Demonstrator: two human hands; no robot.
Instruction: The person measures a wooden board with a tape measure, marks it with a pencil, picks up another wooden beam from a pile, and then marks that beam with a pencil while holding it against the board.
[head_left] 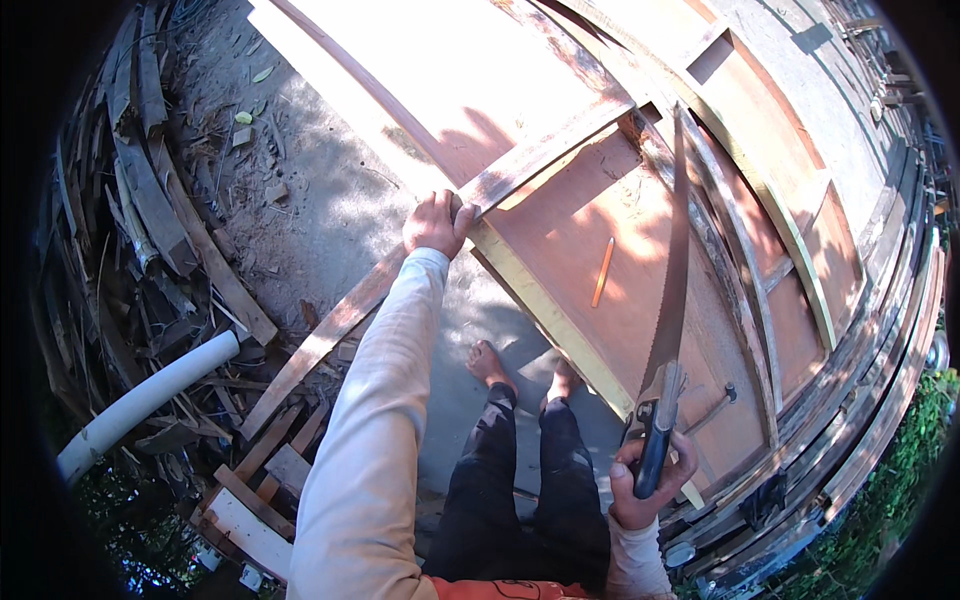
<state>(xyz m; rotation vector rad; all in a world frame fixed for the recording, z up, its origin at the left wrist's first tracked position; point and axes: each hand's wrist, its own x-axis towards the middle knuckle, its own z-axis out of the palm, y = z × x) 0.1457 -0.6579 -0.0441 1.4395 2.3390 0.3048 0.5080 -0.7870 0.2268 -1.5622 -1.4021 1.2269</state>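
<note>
My left hand [437, 222] is closed over a long wooden batten [545, 150], which lies across the near-left edge of a wood-framed panel [560, 215] and sticks out past it to the lower left. In my right hand [655, 478] is a handsaw [672, 290], gripped by its dark handle. Its long blade points away from me over the panel, apart from the left hand. On the panel's brown sheet, between the saw and the batten, lies an orange pencil [603, 272]. A hammer [715, 408] rests to the right of the saw.
Several loose boards [740, 240] lie lengthwise over the panel. Scrap wood [150, 200] is heaped at the left, with a white pipe [150, 400] in front. More long planks [850, 400] are stacked at the right. My bare feet [490, 365] stand beside the panel's edge.
</note>
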